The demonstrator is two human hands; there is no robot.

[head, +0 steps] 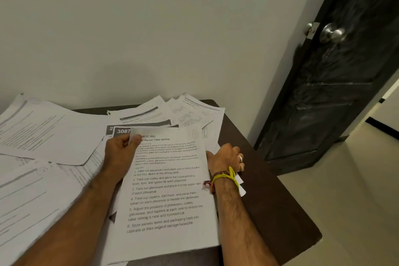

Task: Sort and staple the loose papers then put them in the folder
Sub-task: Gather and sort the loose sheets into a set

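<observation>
A printed sheet headed with a table-setting task (167,196) lies on top of a thin stack in the middle of the dark table (269,207). My left hand (121,153) pinches the sheet's top left corner, which curls over my thumb. Fingers curled, my right hand (226,157) rests at the stack's right edge, and small white paper slips stick out under the wrist. Loose printed papers (43,136) cover the left side, and more fan out at the back (190,112). No stapler or folder is in view.
A pale wall stands right behind the table. A dark door (336,84) with a round metal knob (331,33) stands at the right, with light floor (349,201) beside the table's right edge.
</observation>
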